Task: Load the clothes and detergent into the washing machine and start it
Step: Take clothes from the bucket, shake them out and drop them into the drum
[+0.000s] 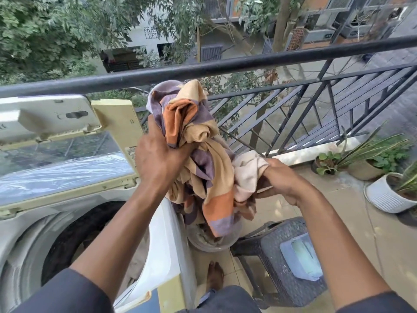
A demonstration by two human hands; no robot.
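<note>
Your left hand [158, 159] grips the upper bunch of a striped cloth [203, 154] in purple, orange and tan, fingers curled into the fabric, holding it up in front of the black balcony railing [225, 64]. Your right hand [284, 179] pinches a pale cream cloth [248, 172] that lies against the lower right of the striped cloth. Both cloths hang in the air, to the right of the washing machine [167, 245] and not inside it. The tail of the striped cloth reaches down to a round bucket [212, 243] standing on the tiled floor just beside the machine.

The top-loading washing machine sits at your lower left with its lid [63, 154] raised against the railing; the dark drum opening [74, 240] is exposed below your left forearm.

A dark woven stool [266, 249] stands to the right of the bucket, with a light blue packet [302, 256] lying on its seat. 1 bare foot [215, 275] shows on the floor between machine and stool. Potted plants [383, 190] stand at the far right along the balcony edge.
</note>
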